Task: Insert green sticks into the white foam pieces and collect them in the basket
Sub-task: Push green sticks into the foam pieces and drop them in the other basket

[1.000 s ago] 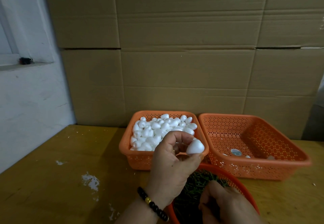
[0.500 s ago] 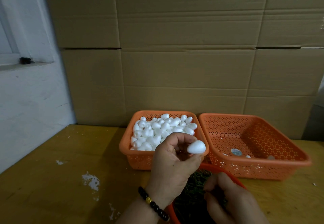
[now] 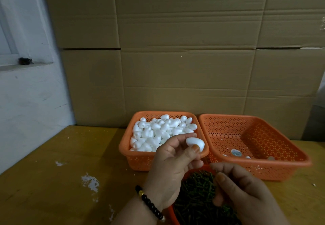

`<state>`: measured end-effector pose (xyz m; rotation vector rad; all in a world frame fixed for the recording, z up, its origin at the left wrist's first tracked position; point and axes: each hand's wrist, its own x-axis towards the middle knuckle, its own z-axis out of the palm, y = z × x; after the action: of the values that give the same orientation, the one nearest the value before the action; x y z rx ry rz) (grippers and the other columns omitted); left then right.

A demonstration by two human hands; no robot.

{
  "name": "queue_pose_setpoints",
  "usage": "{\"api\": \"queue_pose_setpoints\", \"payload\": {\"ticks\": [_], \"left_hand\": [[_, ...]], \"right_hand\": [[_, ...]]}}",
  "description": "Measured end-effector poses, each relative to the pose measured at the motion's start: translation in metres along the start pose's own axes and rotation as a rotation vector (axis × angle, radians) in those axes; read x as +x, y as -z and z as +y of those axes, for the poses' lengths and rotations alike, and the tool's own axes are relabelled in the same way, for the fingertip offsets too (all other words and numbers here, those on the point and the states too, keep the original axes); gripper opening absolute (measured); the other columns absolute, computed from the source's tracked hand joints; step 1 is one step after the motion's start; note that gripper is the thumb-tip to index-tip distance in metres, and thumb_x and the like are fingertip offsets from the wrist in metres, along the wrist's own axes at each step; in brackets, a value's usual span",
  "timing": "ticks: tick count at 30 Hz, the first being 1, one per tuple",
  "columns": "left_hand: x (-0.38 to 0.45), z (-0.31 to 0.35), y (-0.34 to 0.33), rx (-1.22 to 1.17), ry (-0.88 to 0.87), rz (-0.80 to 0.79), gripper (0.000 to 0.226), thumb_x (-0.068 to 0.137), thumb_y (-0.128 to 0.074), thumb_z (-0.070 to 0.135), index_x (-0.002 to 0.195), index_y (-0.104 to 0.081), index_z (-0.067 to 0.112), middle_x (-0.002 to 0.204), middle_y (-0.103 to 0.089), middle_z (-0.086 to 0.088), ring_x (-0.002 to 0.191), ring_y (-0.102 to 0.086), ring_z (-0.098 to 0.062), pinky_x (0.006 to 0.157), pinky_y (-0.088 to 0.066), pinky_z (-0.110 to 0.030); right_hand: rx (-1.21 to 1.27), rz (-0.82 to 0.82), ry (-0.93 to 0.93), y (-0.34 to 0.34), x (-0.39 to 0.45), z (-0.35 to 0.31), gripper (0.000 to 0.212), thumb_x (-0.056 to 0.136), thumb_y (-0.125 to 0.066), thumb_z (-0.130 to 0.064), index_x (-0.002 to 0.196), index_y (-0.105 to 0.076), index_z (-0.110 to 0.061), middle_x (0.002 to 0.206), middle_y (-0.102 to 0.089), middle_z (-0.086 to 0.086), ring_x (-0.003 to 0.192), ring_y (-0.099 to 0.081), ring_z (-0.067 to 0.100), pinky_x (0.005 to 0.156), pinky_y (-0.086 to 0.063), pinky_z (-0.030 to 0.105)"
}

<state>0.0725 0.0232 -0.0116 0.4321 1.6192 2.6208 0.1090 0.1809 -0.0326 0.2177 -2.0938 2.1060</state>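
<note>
Behind the desk (image 3: 52, 180) stands a wall of flattened cardboard sheets (image 3: 184, 57), with a white wall (image 3: 26, 101) and a window ledge to the left. White flecks and scuffs mark the yellow-brown desk top. Two orange perforated baskets sit side by side against the cardboard, just touching. The left basket (image 3: 130, 147) is heaped with white foam pieces (image 3: 158, 129). The right basket (image 3: 290, 156) holds only a round sticker and a few small white bits on its floor. Nearest the camera, a red bowl (image 3: 171, 212) is full of green sticks (image 3: 195, 194). The left hand (image 3: 172, 165), a black bead bracelet (image 3: 151, 205) on its wrist, pinches one foam piece (image 3: 195, 143) between thumb and fingertips, in front of the left basket's near rim. The right hand (image 3: 246, 193) is curled over the bowl, covering part of the sticks; whether it grips one cannot be told.
</note>
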Motion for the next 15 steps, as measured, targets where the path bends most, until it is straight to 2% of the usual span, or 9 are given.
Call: {"api": "queue_pose_setpoints", "payload": {"ticks": [2,5,8,11,13,15], "left_hand": [[0.0004,0.0003,-0.0005,-0.067,0.046,-0.002,0.03,0.069,-0.073,0.019,0.098,-0.073,0.013,0.088,-0.068,-0.008,0.074,-0.063,-0.015,0.067,-0.055,-0.029],[0.0006,0.0008,-0.0019,-0.17,0.142,-0.016,0.024,0.073,-0.069,0.016,0.095,-0.073,0.008,0.089,-0.068,-0.013,0.071,-0.061,-0.016,0.064,-0.056,-0.029],[0.0007,0.0009,-0.0024,-0.236,0.215,-0.035,0.018,0.075,-0.066,0.017,0.087,-0.074,0.008,0.085,-0.068,-0.014,0.068,-0.062,-0.016,0.062,-0.056,-0.03],[0.0009,0.0007,-0.0011,-0.299,0.29,-0.037,0.025,0.076,-0.067,0.018,0.096,-0.068,0.004,0.084,-0.067,-0.014,0.067,-0.062,-0.017,0.061,-0.056,-0.031],[0.0014,0.0005,-0.0001,-0.338,0.338,-0.035,0.032,0.076,-0.067,0.018,0.104,-0.064,0.002,0.084,-0.067,-0.014,0.065,-0.062,-0.017,0.06,-0.056,-0.03],[0.0023,-0.0003,0.0008,-0.386,0.391,-0.023,0.04,0.078,-0.066,0.018,0.113,-0.061,0.0,0.083,-0.066,-0.014,0.063,-0.062,-0.017,0.058,-0.056,-0.03]], "right_hand": [[0.118,0.02,-0.027,-0.0015,0.0009,-0.0016,0.025,0.07,-0.06,-0.014,0.089,-0.075,-0.016,0.06,-0.06,0.014,0.049,-0.055,0.031,0.057,-0.046,0.04],[0.229,0.018,-0.066,-0.0029,0.0015,-0.004,0.026,0.07,-0.057,-0.012,0.089,-0.075,-0.011,0.06,-0.057,0.008,0.045,-0.052,0.025,0.045,-0.049,0.034],[0.292,0.023,-0.089,-0.0029,0.0007,-0.0058,0.026,0.07,-0.057,-0.011,0.091,-0.066,0.001,0.055,-0.053,0.011,0.041,-0.049,0.024,0.039,-0.048,0.032],[0.306,0.055,-0.076,-0.0012,0.0009,-0.0075,0.02,0.069,-0.06,-0.013,0.083,-0.06,0.002,0.054,-0.051,0.013,0.04,-0.048,0.023,0.039,-0.046,0.032],[0.308,0.061,-0.043,0.0004,0.0015,-0.0085,0.021,0.066,-0.072,-0.023,0.071,-0.063,-0.004,0.055,-0.051,0.013,0.04,-0.048,0.023,0.039,-0.046,0.031],[0.283,0.059,-0.004,0.001,0.0021,-0.0096,0.047,0.045,-0.09,-0.044,0.066,-0.065,-0.01,0.055,-0.052,0.012,0.041,-0.049,0.022,0.041,-0.046,0.03]]}}
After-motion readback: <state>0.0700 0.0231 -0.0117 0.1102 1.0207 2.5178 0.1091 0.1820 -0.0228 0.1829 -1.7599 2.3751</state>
